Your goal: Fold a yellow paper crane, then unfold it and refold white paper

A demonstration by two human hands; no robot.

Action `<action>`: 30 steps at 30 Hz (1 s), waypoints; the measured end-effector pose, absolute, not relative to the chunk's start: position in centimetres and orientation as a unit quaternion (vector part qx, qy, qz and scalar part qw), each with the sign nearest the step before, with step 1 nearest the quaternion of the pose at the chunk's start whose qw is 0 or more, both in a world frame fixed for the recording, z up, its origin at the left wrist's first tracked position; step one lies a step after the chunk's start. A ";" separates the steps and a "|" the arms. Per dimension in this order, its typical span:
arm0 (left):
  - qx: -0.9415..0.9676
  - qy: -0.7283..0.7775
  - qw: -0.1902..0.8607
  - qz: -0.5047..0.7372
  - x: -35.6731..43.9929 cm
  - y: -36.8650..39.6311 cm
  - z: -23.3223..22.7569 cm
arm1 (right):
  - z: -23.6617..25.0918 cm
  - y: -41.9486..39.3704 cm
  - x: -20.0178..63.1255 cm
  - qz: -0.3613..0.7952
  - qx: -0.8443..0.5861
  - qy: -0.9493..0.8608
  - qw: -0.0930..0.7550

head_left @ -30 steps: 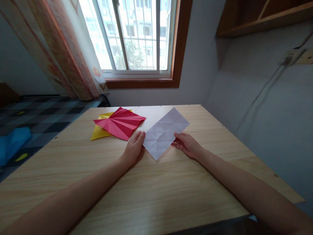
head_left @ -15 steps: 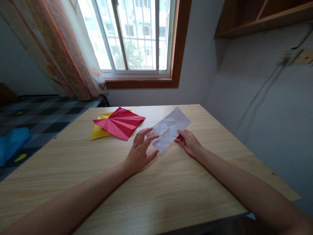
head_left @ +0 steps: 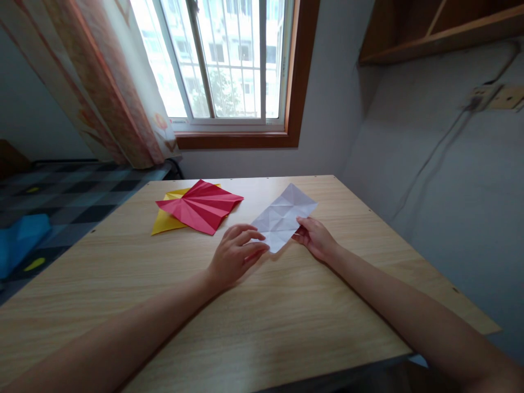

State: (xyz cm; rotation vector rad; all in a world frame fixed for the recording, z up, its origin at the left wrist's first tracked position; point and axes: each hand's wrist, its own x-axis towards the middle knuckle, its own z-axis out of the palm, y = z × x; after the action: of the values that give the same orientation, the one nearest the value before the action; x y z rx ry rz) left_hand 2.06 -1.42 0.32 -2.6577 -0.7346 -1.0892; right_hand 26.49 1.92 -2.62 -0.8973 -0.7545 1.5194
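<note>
A creased sheet of white paper (head_left: pixel 284 210) is held slanting just over the table, its fold lines crossing in a grid. My right hand (head_left: pixel 314 236) pinches its right edge, thumb on top and the other fingers underneath. At the near left edge of the sheet, my left hand (head_left: pixel 239 251) has its thumb and fingers drawn together on the paper. Beyond my left hand lies a red pleated sheet of paper (head_left: pixel 204 204), partly covering a yellow folded sheet of paper (head_left: pixel 164 222).
The wooden table (head_left: pixel 262 316) reaches toward a barred window (head_left: pixel 229 65) and a wall. To the left is a checked bed (head_left: pixel 82 183) with a blue object (head_left: pixel 28 234) on it. A cable (head_left: pixel 429 158) hangs on the right wall below a shelf (head_left: pixel 434 43).
My left hand's spread fingers have closed onto the white paper's near left edge. The sheet has shifted slightly left and tilted lower, while my right hand keeps its grip.
</note>
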 end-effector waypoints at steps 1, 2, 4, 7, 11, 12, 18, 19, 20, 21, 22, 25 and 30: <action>-0.896 -0.248 0.076 -0.360 2.1 -1.5 0.4 | -2.6 1.9 26.5 0.649 -0.389 -0.326 0.567; -0.899 -0.250 0.062 -0.354 2.2 -1.5 0.4 | -2.6 1.9 26.5 0.650 -0.393 -0.331 0.560; -0.902 -0.253 0.030 -0.349 2.3 -1.6 0.5 | -2.6 1.9 26.6 0.651 -0.397 -0.347 0.546; -0.894 -0.267 -0.028 -0.359 2.3 -1.6 0.4 | -2.6 1.9 26.6 0.652 -0.387 -0.375 0.534; -0.872 -0.294 -0.089 -0.381 2.2 -1.3 0.2 | -2.7 1.9 26.6 0.658 -0.362 -0.404 0.523; -0.865 -0.303 -0.101 -0.388 2.2 -1.2 0.1 | -2.7 1.9 26.6 0.660 -0.358 -0.408 0.519; -0.817 -0.366 -0.197 -0.399 2.2 -0.7 0.0 | -2.8 1.8 26.6 0.656 -0.368 -0.423 0.505; -0.812 -0.372 -0.208 -0.400 2.2 -0.7 0.0 | -2.9 1.8 26.5 0.654 -0.369 -0.425 0.506; -0.806 -0.378 -0.215 -0.402 2.2 -0.6 0.0 | -2.9 1.8 26.5 0.651 -0.370 -0.427 0.507; -0.800 -0.384 -0.221 -0.404 2.2 -0.6 0.0 | -2.9 1.8 26.5 0.648 -0.371 -0.429 0.509; -0.794 -0.392 -0.225 -0.406 2.2 -0.6 0.0 | -3.0 1.8 26.5 0.645 -0.371 -0.432 0.509; -0.779 -0.410 -0.240 -0.409 2.3 -0.6 -0.1 | -3.1 1.8 26.5 0.642 -0.373 -0.441 0.505; -0.768 -0.415 -0.234 -0.429 2.2 -0.5 -0.2 | -3.5 1.9 26.4 0.631 -0.375 -0.460 0.500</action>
State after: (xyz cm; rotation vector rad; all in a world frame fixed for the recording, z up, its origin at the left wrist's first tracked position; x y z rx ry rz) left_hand 2.18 -0.54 -0.25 -2.8537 -1.5407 -1.5940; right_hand 26.41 1.85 -3.46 -0.9072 -1.1122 1.5253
